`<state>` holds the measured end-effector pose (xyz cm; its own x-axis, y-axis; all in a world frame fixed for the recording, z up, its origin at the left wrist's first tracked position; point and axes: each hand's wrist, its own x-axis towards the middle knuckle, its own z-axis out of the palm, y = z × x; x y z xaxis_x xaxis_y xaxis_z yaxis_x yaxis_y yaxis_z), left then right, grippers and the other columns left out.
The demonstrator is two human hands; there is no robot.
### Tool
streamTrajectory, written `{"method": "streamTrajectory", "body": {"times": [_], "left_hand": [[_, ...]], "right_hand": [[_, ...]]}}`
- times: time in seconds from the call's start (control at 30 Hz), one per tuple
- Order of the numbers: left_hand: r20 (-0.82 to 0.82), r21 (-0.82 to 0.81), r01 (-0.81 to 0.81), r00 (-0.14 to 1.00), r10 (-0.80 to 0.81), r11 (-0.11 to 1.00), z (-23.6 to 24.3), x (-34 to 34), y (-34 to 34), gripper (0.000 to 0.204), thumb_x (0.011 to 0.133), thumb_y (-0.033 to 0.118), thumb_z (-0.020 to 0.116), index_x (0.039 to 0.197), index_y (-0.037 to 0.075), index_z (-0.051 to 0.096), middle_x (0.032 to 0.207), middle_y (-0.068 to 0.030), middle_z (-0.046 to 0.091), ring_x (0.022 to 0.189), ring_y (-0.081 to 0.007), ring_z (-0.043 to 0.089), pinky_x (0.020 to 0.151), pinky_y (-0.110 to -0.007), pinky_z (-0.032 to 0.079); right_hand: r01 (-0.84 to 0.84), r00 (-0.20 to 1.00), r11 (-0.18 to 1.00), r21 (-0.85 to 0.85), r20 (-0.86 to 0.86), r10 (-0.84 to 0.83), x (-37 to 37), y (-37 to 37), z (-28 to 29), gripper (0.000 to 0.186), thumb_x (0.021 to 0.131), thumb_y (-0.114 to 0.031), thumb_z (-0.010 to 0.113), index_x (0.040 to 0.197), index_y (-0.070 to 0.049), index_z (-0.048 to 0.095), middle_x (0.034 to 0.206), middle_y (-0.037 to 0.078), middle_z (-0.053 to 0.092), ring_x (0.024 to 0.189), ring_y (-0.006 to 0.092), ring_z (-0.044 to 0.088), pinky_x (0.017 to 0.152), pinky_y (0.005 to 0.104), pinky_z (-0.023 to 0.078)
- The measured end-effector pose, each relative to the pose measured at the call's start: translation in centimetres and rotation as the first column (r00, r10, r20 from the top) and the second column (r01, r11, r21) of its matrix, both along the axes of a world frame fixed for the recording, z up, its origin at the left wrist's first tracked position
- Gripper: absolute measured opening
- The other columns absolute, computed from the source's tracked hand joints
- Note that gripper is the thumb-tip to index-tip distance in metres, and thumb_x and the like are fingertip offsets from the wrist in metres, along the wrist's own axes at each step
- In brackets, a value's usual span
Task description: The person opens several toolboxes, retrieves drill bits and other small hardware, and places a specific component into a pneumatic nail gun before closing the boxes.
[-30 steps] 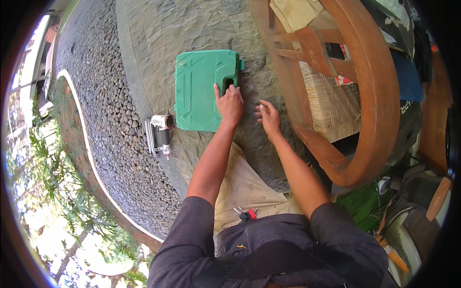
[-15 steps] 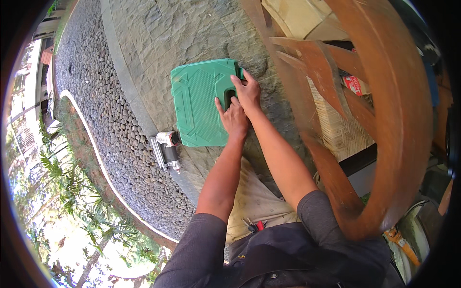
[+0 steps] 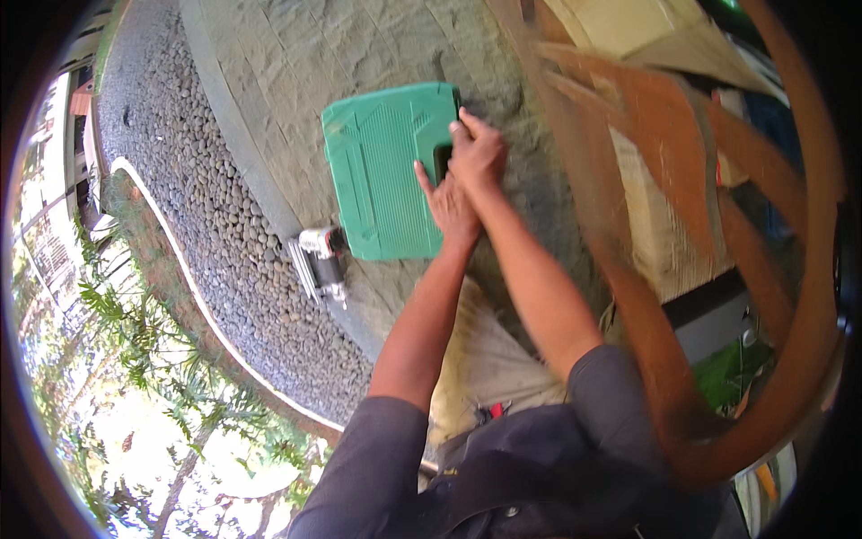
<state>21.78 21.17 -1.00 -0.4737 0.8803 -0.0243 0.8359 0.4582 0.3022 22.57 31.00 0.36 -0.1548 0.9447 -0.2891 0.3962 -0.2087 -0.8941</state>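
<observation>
A green plastic tool case [image 3: 382,175] lies flat on the stone paving. Both my hands are at its right edge, where the dark handle slot is. My left hand [image 3: 442,205] rests on the lid with the thumb spread and its fingers going into the slot. My right hand [image 3: 478,153] lies partly over the left one, its fingers curled on the case's edge near the upper right corner. My forearms come up from the lower middle of the picture.
A silver and black nail gun [image 3: 319,262] lies on the paving just left of the case, beside a strip of pebbles [image 3: 206,207]. A curved brown wooden furniture frame [image 3: 682,296] rises close on the right, blurred. Plants fill the lower left.
My right hand has moved from the paving beside the case onto its handle edge, joining the left hand. The view has shifted closer to the case.
</observation>
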Motion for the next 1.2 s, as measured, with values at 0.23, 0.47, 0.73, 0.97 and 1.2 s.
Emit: {"method": "streamTrajectory", "body": {"times": [0.23, 0.47, 0.73, 0.97, 1.2], "left_hand": [[-0.055, -0.028, -0.23, 0.972, 0.228, 0.973, 1.6, 0.0, 0.4, 0.029, 0.105, 0.022, 0.05, 0.084, 0.004, 0.06, 0.069, -0.0183, 0.071, 0.067, -0.0338, 0.07, 0.128, -0.05, 0.016], [-0.075, -0.022, -0.243, 0.968, 0.241, 0.97, 1.8, 0.5, 1.5, 0.029, 0.103, 0.022, 0.051, 0.084, 0.003, 0.062, 0.062, -0.019, 0.068, 0.065, -0.034, 0.07, 0.129, -0.046, 0.017], [-0.086, 0.007, -0.25, 0.964, 0.25, 0.968, 1.7, -0.6, 1.1, 0.029, 0.103, 0.024, 0.051, 0.083, 0.004, 0.061, 0.059, -0.0164, 0.067, 0.062, -0.0306, 0.069, 0.128, -0.045, 0.019], [-0.059, -0.059, -0.215, 0.976, 0.211, 0.975, 0.7, 2.1, 1.7, 0.029, 0.103, 0.027, 0.051, 0.087, 0.004, 0.061, 0.061, -0.015, 0.068, 0.064, -0.0301, 0.07, 0.128, -0.049, 0.015], [-0.092, -0.109, -0.137, 0.988, 0.127, 0.985, 0.6, -0.3, -0.1, 0.03, 0.099, 0.031, 0.057, 0.094, 0.001, 0.061, 0.069, -0.0168, 0.071, 0.076, -0.0321, 0.072, 0.128, -0.052, 0.012]], "right_hand": [[-0.03, 0.994, 0.99, -0.138, 0.098, 0.044, 11.2, -14.3, -1.0, 0.024, 0.098, -0.009, 0.061, 0.115, 0.003, 0.073, 0.103, 0.024, 0.075, 0.103, 0.0393, 0.073, 0.089, 0.0429, 0.057], [-0.251, 0.966, 0.968, 0.007, 0.057, 0.251, 10.6, -19.9, 0.6, 0.055, 0.09, -0.001, 0.056, 0.144, 0.005, 0.048, 0.129, 0.035, 0.06, 0.117, 0.0497, 0.06, 0.095, 0.0513, 0.052], [-0.161, 0.984, 0.986, -0.046, -0.083, 0.157, 8.6, -19.4, 1.7, 0.052, 0.087, -0.021, 0.07, 0.131, 0.003, 0.054, 0.117, 0.034, 0.062, 0.107, 0.0542, 0.06, 0.085, 0.0563, 0.049], [-0.433, 0.9, 0.9, 0.038, 0.068, 0.43, 13.5, -18.6, -2.0, 0.046, 0.088, -0.023, 0.069, 0.125, 0.002, 0.057, 0.12, 0.031, 0.063, 0.108, 0.0505, 0.061, 0.087, 0.0543, 0.051], [-0.627, 0.775, 0.779, -0.013, 0.098, 0.625, 19.6, -16.8, 11.7, 0.051, 0.097, -0.024, 0.061, 0.142, -0.001, 0.057, 0.134, 0.025, 0.064, 0.121, 0.0399, 0.064, 0.104, 0.0463, 0.051]]}}
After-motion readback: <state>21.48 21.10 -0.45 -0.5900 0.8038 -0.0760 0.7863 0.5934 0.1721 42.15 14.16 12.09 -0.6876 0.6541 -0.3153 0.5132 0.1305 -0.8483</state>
